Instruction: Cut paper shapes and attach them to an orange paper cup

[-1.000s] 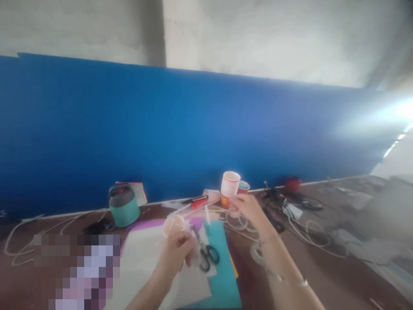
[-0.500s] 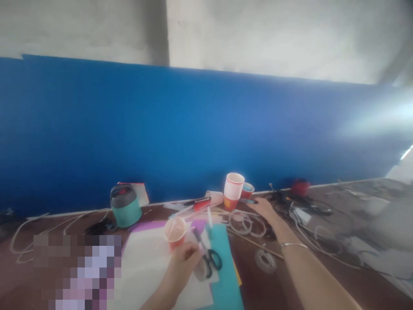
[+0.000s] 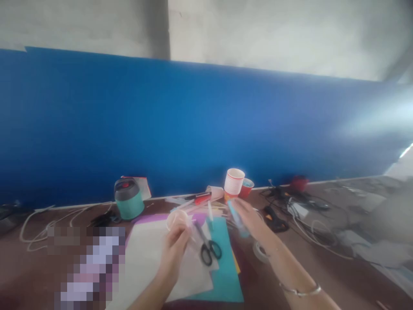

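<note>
My left hand [image 3: 176, 243] is closed in a pinch at the near side of a paper cup [image 3: 176, 218], above white paper [image 3: 145, 254]; what its fingertips grip is too small to make out. My right hand [image 3: 247, 215] has its fingers wrapped on a light blue stick-like object [image 3: 236, 217], blurred by motion. Between the hands, black-handled scissors [image 3: 208, 249] lie on the white and teal sheets [image 3: 227, 275]. Behind my right hand stands a stack of paper cups [image 3: 234, 183], beside a red cup [image 3: 247, 187].
A teal and grey container [image 3: 129, 200] stands at the back left. A red cutter [image 3: 202, 198] and thin strips lie behind the sheets. A tape roll [image 3: 260, 252] sits below my right forearm. Cables [image 3: 312, 228] spread over the right side, near a blue partition [image 3: 193, 129].
My right hand has come back from beside the red cup toward the middle, bringing the light blue object. My left hand has shifted slightly left and up, still at the cup.
</note>
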Available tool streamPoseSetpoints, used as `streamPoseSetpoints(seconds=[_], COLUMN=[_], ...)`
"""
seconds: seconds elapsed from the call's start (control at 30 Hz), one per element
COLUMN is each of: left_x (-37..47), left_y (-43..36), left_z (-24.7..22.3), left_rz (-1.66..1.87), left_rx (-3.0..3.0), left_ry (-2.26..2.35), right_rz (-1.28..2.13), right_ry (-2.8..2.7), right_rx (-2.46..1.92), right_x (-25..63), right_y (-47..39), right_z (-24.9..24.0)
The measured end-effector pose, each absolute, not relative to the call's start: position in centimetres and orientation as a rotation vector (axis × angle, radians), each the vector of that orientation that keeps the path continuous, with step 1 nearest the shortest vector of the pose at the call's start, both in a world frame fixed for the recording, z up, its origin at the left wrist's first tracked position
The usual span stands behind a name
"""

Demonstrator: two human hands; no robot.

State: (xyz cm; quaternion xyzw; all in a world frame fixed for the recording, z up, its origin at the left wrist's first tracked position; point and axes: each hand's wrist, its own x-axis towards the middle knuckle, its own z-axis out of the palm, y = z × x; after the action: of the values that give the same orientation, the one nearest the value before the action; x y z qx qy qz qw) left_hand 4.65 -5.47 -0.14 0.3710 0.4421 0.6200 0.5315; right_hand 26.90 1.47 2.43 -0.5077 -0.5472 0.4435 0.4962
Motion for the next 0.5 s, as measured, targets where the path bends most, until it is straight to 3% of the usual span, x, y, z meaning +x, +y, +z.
streamPoseSetpoints(seconds=[0.13,0.27,0.5], left_x=[5.0,5.2,5.3], left_y=[-5.4,-5.2,-4.8], left_z=[-1.8,-3.2,-3.8], left_rz=[1.458,1.427,1.405], left_rx=[0.861,0.948,0.963], left_ry=[1.055,1.106,1.158], right_rz=[1.030,0.763,0.599], right_ry=[-1.686,-1.879,-2.140], right_rx=[-1.303,-1.297,-1.437], right_x=[23.2,22.1,23.0], right_y=[-0.1,-0.2,-0.8], right_z=[-0.6,-3.2,-2.9])
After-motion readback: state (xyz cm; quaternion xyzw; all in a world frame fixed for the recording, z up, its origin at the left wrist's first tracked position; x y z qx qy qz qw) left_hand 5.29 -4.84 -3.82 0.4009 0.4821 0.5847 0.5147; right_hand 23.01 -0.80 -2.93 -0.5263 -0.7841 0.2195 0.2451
